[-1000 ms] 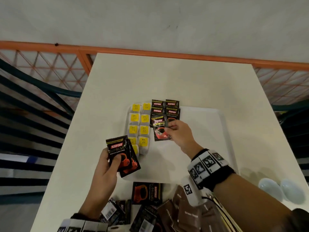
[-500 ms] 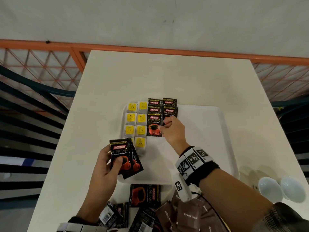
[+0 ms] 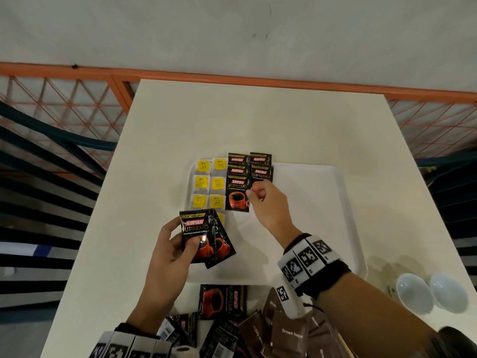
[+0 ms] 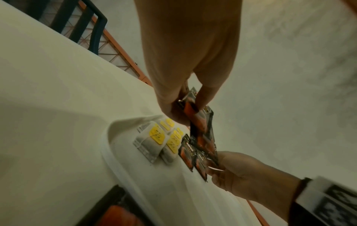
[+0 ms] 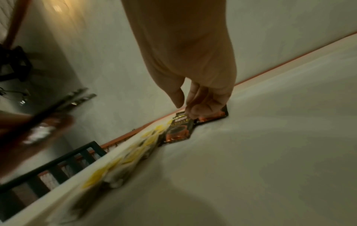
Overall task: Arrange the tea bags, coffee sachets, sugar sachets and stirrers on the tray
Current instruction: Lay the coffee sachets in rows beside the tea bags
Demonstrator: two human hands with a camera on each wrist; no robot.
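A white tray (image 3: 309, 215) lies mid-table. Tea bags (image 3: 209, 184) with yellow tags fill two columns at its left end. Beside them black coffee sachets (image 3: 237, 193) overlap in two columns. My right hand (image 3: 254, 193) hovers at the right edge of the nearest laid sachet, its fingers loosely curled. In the right wrist view its fingertips (image 5: 195, 111) rest on a right-column sachet (image 5: 210, 117), thumb apart. My left hand (image 3: 189, 242) grips two coffee sachets (image 3: 198, 228) above the tray's near-left corner; the left wrist view shows them (image 4: 203, 131) hanging from the fingers.
Loose coffee sachets (image 3: 223, 302) and brown sugar sachets (image 3: 289, 332) are heaped at the table's near edge. Two white bowls (image 3: 413, 293) stand at the right edge. An orange railing (image 3: 232, 78) runs behind the table. The tray's right half is bare.
My right hand laid its coffee sachet down as the third of the left coffee column and let go. The left hand kept its two sachets in about the same place.
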